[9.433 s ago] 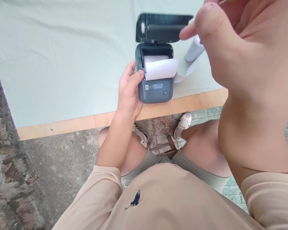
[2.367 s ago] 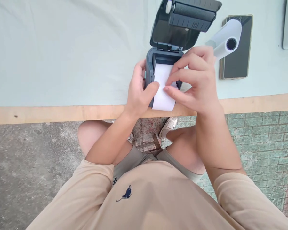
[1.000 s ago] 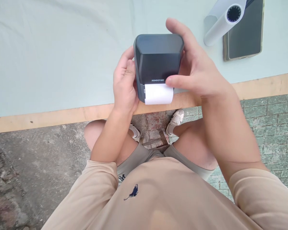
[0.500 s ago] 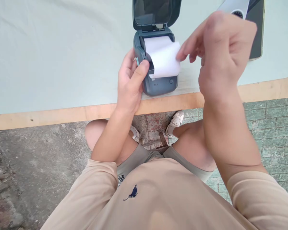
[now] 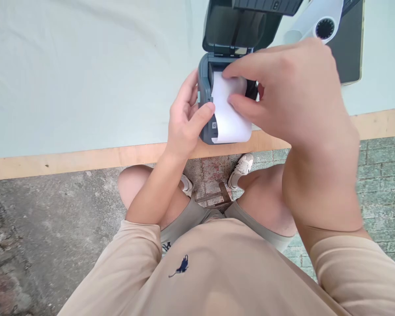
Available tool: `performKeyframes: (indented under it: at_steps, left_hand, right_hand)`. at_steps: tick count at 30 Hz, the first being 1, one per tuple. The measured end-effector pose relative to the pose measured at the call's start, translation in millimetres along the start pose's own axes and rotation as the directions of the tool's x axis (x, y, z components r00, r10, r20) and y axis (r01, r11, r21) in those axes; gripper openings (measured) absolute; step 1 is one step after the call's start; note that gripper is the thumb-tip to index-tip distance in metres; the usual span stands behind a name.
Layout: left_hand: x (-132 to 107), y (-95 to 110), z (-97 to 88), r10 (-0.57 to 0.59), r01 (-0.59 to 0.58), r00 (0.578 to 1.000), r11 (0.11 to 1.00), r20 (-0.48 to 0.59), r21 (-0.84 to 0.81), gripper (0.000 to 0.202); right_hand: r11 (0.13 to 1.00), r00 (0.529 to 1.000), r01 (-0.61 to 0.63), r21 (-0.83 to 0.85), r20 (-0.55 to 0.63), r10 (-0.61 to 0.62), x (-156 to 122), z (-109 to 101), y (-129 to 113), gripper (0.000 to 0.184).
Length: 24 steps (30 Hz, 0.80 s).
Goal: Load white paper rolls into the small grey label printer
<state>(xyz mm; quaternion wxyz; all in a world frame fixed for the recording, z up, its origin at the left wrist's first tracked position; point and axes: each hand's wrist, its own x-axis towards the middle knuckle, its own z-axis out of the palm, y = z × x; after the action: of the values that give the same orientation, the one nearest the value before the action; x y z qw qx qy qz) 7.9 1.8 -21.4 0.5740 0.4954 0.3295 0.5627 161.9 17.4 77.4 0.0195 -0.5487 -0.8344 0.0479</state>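
A dark blue-grey label printer [image 5: 203,72] sits near the table's front edge with its lid [image 5: 228,35] raised. My left hand [image 5: 186,123] grips the printer's left side, thumb on the top rim. White roll paper [image 5: 232,127] lies in the printer's bay, its loose end draped over the front. My right hand [image 5: 299,96] reaches in from the right, thumb and forefinger pressed on the paper roll. Its other fingers are mostly hidden behind the hand, as is the printer's right side.
A pale cloth [image 5: 85,79] covers the table, leaving its wooden edge [image 5: 118,158] bare. A white tube-like item with a dark round end [image 5: 324,28] lies on a dark flat slab [image 5: 350,57] at the upper right. Behind the lid shows a dark ridged piece [image 5: 270,5].
My right hand has moved from the paper's loose end to the roll in the bay. The printer has shifted right and towards me, and the paper drapes further over its front.
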Motion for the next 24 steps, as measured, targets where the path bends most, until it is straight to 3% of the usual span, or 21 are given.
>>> performKeyframes:
  at_steps: [3,8,11,14,18,21,24]
  left_hand:
    - [-2,6,5.4,-0.020,0.019,1.000,0.998,0.017,0.055,0.049]
    - [-4,12,8.3,-0.057,0.057,0.998,0.995,-0.007,0.076,0.042]
    - [-3,10,5.4,-0.078,0.078,0.997,0.997,0.002,0.016,0.041]
    - [-2,10,3.7,-0.104,0.102,0.994,0.993,-0.033,-0.052,0.035]
    - [0,15,5.9,-0.151,0.136,0.984,0.979,-0.097,-0.151,0.029]
    - [0,20,8.7,-0.194,0.173,0.976,0.967,-0.101,-0.188,0.026]
    - [0,23,10.5,-0.225,0.202,0.967,0.962,-0.119,-0.183,0.025]
  right_hand:
    - [0.995,0.999,-0.028,-0.095,0.023,0.030,2,5,-1,0.022]
    - [1.000,0.999,-0.014,-0.014,0.041,0.014,3,1,0,0.008]
    - [0.987,0.999,0.029,0.159,0.028,-0.034,-4,-10,7,0.016]
    - [0.890,0.995,0.025,0.455,-0.102,0.024,-18,-14,23,0.025]
    - [0.749,0.957,-0.018,0.662,-0.205,0.205,-40,6,48,0.026]
    - [0.781,0.961,-0.102,0.616,-0.143,0.238,-49,30,60,0.026]
    - [0.786,0.971,-0.076,0.613,-0.135,0.199,-49,47,66,0.031]
